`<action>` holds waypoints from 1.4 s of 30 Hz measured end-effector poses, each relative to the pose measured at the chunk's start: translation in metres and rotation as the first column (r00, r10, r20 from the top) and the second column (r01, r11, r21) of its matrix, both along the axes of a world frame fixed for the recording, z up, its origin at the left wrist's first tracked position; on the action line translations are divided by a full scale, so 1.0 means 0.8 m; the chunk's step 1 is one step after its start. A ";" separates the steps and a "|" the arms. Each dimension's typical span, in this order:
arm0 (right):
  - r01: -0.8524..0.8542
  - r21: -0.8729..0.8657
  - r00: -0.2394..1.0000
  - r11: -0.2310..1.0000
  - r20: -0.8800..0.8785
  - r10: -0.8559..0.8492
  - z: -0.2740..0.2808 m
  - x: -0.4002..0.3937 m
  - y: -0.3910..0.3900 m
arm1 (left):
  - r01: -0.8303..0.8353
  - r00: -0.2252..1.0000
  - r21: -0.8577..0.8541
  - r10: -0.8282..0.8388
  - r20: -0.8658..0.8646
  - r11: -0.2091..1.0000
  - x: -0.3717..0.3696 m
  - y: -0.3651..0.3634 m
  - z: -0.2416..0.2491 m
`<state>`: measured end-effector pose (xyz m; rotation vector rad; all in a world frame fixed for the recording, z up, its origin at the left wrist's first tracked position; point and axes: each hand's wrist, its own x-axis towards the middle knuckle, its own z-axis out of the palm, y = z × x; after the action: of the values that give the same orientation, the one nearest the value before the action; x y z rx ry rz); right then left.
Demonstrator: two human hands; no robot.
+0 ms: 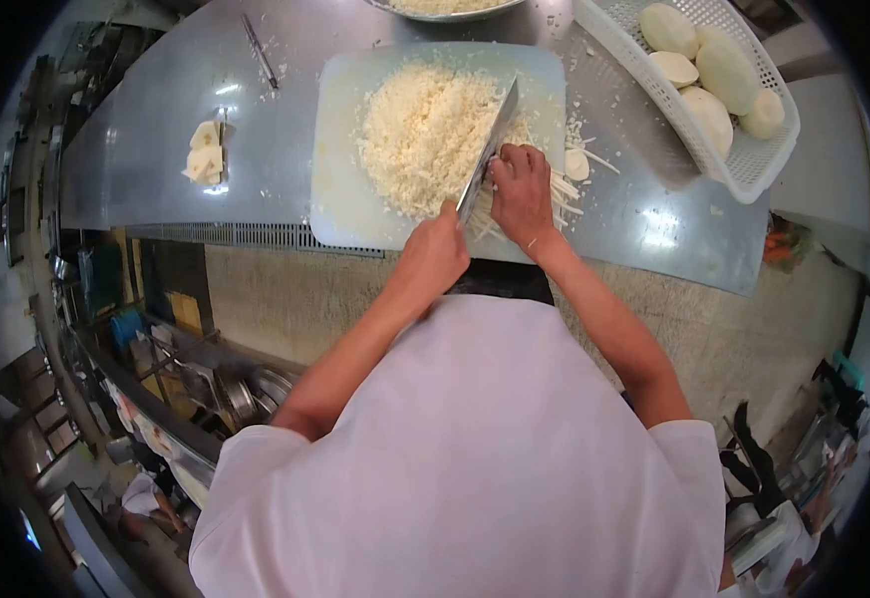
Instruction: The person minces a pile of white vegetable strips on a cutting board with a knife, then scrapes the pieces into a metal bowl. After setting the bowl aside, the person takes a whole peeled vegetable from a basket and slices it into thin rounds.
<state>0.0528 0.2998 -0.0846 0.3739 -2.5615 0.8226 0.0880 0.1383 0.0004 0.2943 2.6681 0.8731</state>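
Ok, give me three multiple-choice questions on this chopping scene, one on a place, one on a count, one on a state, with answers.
1. Where is the white basket?
A. far right of the counter
B. on the floor
C. on the cutting board

2. How many peeled roots lie in it?
A. one
B. five
C. ten

3. What is the left hand doing?
A. resting open
B. holding the cleaver
C. lifting a bowl

Answers: 1 A, it sits at the counter's right end. 2 B, five pale roots show. 3 B, it grips the handle while the right hand steadies white strips on the cutting board.
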 end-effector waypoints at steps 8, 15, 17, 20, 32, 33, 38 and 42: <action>-0.004 -0.022 1.000 1.000 0.031 0.005 -0.002 0.000 0.002 | -0.145 0.976 -0.050 0.151 0.156 0.988 0.004 0.009 0.032; -0.012 -0.041 1.000 0.999 0.023 0.013 -0.003 -0.004 0.002 | -0.071 0.993 -0.033 0.073 0.088 0.997 -0.006 0.013 0.042; -0.007 -0.044 1.000 0.999 0.028 0.008 -0.005 0.000 0.004 | -0.163 0.981 -0.039 0.166 0.102 0.986 0.008 0.023 0.012; -0.015 -0.038 1.000 0.999 0.026 0.016 0.001 0.002 0.008 | -0.147 0.988 0.012 0.147 0.039 0.989 -0.014 0.025 0.011; -0.050 -0.141 0.993 0.989 0.100 0.065 0.034 0.056 0.012 | -0.196 0.974 -0.095 0.183 -0.132 0.976 -0.020 -0.006 0.035; -0.121 -0.159 0.985 0.980 0.106 0.139 0.033 0.065 0.005 | -0.185 0.976 -0.090 0.172 -0.134 0.979 -0.027 -0.014 0.017; -0.267 -0.125 0.955 0.956 0.098 0.280 0.007 0.078 -0.013 | -0.213 0.970 -0.139 0.226 0.087 0.967 -0.061 -0.035 0.053; -0.129 -0.046 0.990 0.991 0.052 0.131 0.005 0.061 -0.006 | -0.271 0.957 -0.109 0.255 -0.141 0.956 -0.056 -0.057 0.014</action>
<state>0.1012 0.2947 -0.0802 0.5162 -2.5880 0.9443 0.0428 0.0927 0.0114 -0.0411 2.9116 0.7745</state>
